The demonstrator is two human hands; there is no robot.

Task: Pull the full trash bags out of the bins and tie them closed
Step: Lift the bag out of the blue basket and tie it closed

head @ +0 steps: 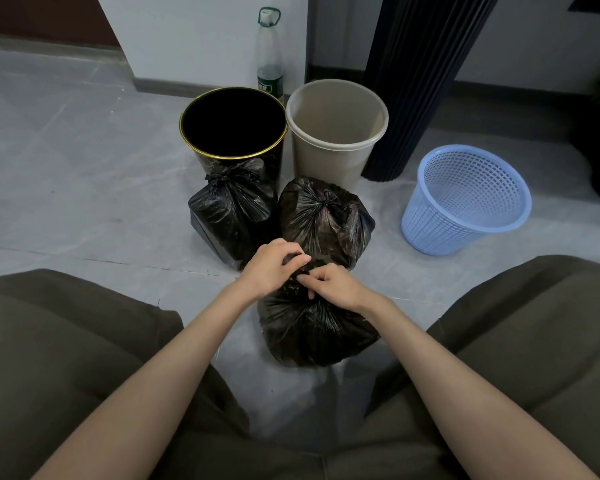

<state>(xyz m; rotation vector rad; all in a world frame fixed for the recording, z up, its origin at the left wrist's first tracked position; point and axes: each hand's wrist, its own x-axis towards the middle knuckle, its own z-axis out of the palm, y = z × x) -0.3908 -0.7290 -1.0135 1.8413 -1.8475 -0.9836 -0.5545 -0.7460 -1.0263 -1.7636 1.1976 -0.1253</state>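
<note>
Below, left hand (270, 269), right hand (335, 286) pinching bag (314, 336)

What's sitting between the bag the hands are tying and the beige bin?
Another black bag, already knotted, sits between them; the head view shows it.

No legible text — bottle label (270, 85) too blurred

The neck of the trash bag (312, 334) farthest from the black bin (208, 164) lies under the left hand (271, 268) and right hand (336, 285) — knotted or not, it cannot be told. Behind that bin the bottle (270, 53) has its foot hidden and its label too small to read.
</note>
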